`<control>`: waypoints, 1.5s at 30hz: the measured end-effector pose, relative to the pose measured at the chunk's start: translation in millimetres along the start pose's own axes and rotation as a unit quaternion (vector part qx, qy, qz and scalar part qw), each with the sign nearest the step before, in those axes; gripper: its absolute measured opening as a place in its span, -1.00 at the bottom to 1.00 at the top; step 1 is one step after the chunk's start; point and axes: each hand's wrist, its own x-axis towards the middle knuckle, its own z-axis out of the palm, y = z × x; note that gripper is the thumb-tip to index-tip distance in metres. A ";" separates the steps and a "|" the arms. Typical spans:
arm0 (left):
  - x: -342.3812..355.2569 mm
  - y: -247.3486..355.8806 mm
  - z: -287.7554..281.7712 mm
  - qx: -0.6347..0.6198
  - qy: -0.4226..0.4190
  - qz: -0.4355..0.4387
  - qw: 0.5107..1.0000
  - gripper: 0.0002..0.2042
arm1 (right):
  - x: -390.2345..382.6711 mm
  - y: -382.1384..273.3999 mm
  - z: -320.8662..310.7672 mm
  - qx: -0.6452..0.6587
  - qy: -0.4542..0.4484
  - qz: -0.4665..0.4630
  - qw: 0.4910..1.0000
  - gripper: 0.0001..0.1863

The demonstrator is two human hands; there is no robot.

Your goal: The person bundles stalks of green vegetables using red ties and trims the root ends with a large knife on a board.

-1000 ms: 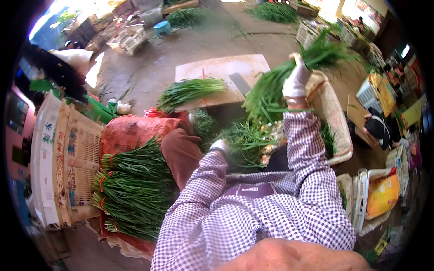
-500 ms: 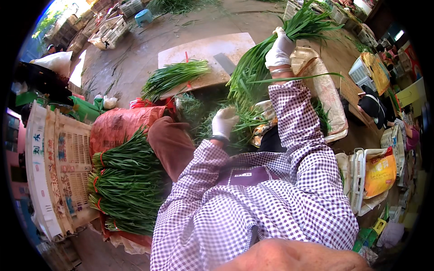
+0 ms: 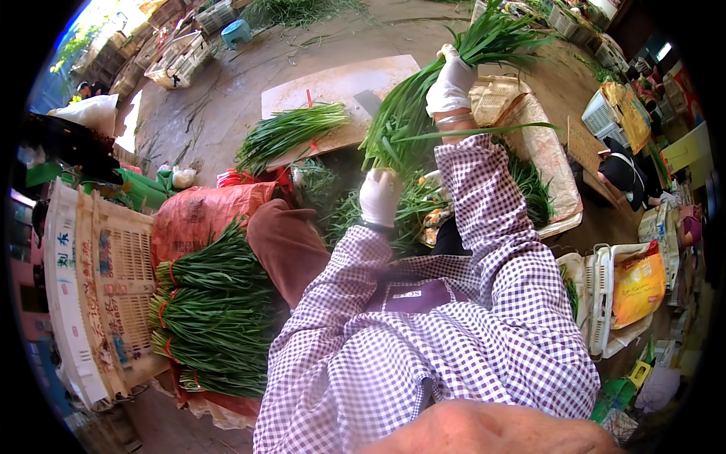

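Note:
My right hand (image 3: 451, 82), in a white glove, is raised and closed round a long bunch of green garlic chives (image 3: 401, 121). The leaves fan out above the fist to the right, and the other ends hang down to the left. At those hanging ends my gloved left hand (image 3: 380, 198) is closed, its fingers pinching some of the strands. Farther off to the left, a smaller pile of chives (image 3: 291, 135) lies on a pale board (image 3: 333, 82), across a red tie (image 3: 308, 97). Loose green trimmings (image 3: 344, 216) lie below, partly hidden by my left hand.
Tied chive bunches (image 3: 215, 310) are stacked at my left on a red sack (image 3: 212, 216), beside a plastic crate (image 3: 128, 265). A lined crate (image 3: 548, 174) with more greens stands right. A person in dark clothing (image 3: 626, 175) bends at far right. A blue stool (image 3: 236, 32) stands at the back.
My left hand has moved up to the lower ends of the chives and closed there. My right hand, still holding the bunch, has shifted slightly left.

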 end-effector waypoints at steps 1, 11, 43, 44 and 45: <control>-2.6 0.4 -3.9 -0.018 -0.006 0.052 0.998 -0.82 | 2.9 0.3 -0.6 -0.007 -0.006 0.017 1.000 -0.86; -63.3 -41.8 -20.4 0.092 -0.381 0.067 0.918 -0.90 | 14.4 2.1 -5.4 -0.003 -0.011 0.009 1.000 -0.79; -34.7 -44.1 29.8 0.172 -0.317 0.007 0.932 -0.93 | -23.2 -18.4 4.8 0.031 -0.048 0.037 0.998 -0.79; -47.2 -54.5 28.1 0.180 -0.392 0.002 0.902 -0.94 | -29.3 -24.5 9.1 0.029 -0.046 0.020 0.998 -0.80; -60.3 -54.7 24.3 0.222 -0.473 -0.019 0.852 -0.90 | -30.3 -31.2 7.6 0.034 -0.049 0.036 0.998 -0.81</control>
